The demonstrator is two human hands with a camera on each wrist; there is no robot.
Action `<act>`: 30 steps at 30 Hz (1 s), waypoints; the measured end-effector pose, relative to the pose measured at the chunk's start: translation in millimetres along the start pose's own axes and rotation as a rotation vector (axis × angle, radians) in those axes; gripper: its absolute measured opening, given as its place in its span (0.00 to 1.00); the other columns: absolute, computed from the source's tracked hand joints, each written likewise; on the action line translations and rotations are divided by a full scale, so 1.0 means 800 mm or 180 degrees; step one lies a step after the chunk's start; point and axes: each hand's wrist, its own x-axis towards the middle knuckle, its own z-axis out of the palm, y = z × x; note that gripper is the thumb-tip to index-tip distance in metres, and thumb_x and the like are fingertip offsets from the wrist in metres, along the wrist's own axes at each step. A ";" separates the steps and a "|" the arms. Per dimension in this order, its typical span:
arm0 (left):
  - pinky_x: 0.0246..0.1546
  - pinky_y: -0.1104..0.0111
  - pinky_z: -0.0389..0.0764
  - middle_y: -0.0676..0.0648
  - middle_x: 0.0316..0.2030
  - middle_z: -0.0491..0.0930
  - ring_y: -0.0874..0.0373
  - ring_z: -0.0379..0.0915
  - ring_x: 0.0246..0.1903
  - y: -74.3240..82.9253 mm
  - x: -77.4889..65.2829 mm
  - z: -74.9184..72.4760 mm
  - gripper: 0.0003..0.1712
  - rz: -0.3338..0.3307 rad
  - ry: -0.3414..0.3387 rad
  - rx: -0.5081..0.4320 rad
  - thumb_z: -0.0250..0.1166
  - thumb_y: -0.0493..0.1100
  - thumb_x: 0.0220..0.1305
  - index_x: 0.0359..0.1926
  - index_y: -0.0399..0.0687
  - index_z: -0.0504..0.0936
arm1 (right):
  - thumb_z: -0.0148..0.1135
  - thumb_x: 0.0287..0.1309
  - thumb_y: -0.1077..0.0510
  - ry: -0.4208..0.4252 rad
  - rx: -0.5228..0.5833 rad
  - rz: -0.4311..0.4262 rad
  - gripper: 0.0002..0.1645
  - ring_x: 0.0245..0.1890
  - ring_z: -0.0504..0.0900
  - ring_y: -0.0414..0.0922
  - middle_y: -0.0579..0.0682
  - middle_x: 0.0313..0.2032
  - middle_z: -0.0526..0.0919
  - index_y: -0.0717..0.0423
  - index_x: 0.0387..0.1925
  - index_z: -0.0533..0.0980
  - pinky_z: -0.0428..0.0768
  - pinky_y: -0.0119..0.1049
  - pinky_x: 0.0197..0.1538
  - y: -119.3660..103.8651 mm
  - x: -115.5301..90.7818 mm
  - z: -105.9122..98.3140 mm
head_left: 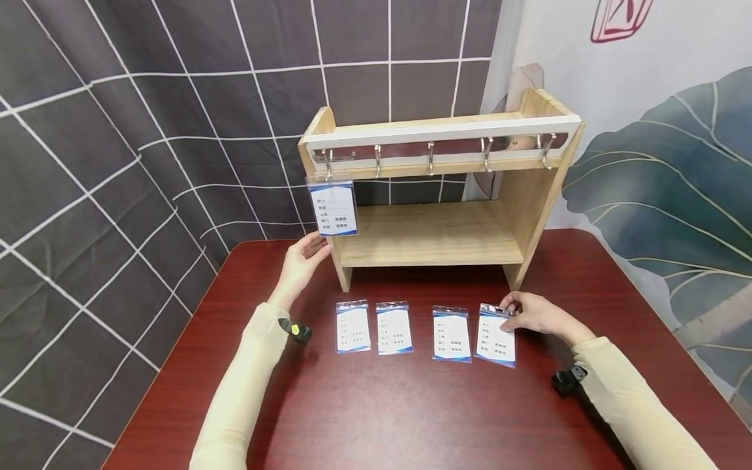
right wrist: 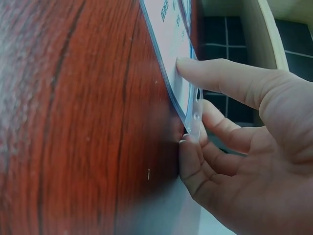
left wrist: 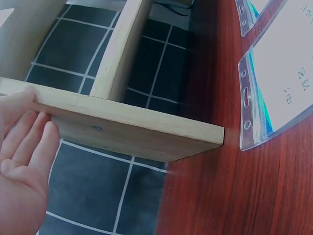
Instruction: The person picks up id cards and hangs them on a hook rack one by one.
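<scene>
A clear badge holder (head_left: 333, 207) with a white and blue card hangs from the leftmost hook of a wooden rack (head_left: 435, 235). My left hand (head_left: 302, 261) is just below this badge, its fingers extended beside the rack's left side panel (left wrist: 132, 120); in the left wrist view the thumb lies at the panel's edge. At the right end of a row of badges on the table, my right hand (head_left: 537, 315) pinches the upper right corner of a badge holder (head_left: 495, 339). The right wrist view shows the thumb on the card's face and the fingers behind its clear edge.
Three more badges lie on the dark red table (head_left: 399, 418): two on the left (head_left: 352, 328) and one (head_left: 452, 334) beside the pinched badge. Several metal hooks (head_left: 431, 158) line the rack's white rail. A dark tiled-pattern cloth (head_left: 205, 130) hangs behind and to the left.
</scene>
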 end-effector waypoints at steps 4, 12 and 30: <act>0.64 0.58 0.76 0.35 0.62 0.77 0.44 0.74 0.62 0.000 0.002 0.001 0.28 0.0024 -0.0022 -0.0006 0.68 0.39 0.68 0.66 0.35 0.74 | 0.78 0.41 0.64 0.0012 0.0075 -0.0050 0.23 0.34 0.72 0.45 0.50 0.31 0.76 0.67 0.39 0.75 0.72 0.29 0.34 0.000 -0.002 -0.002; 0.63 0.59 0.77 0.34 0.62 0.77 0.43 0.74 0.62 -0.003 0.011 0.000 0.28 0.0097 0.0004 -0.0046 0.68 0.39 0.68 0.66 0.34 0.74 | 0.75 0.45 0.66 0.0128 0.0288 -0.0001 0.24 0.37 0.73 0.45 0.53 0.34 0.77 0.69 0.44 0.74 0.74 0.28 0.36 0.003 0.001 -0.012; 0.65 0.57 0.75 0.34 0.62 0.76 0.44 0.73 0.63 0.000 0.001 -0.005 0.29 -0.0017 -0.0056 0.0025 0.68 0.40 0.68 0.66 0.34 0.73 | 0.64 0.61 0.64 0.0359 0.0715 0.0305 0.19 0.39 0.79 0.47 0.56 0.39 0.82 0.69 0.52 0.74 0.83 0.32 0.39 -0.002 -0.005 -0.017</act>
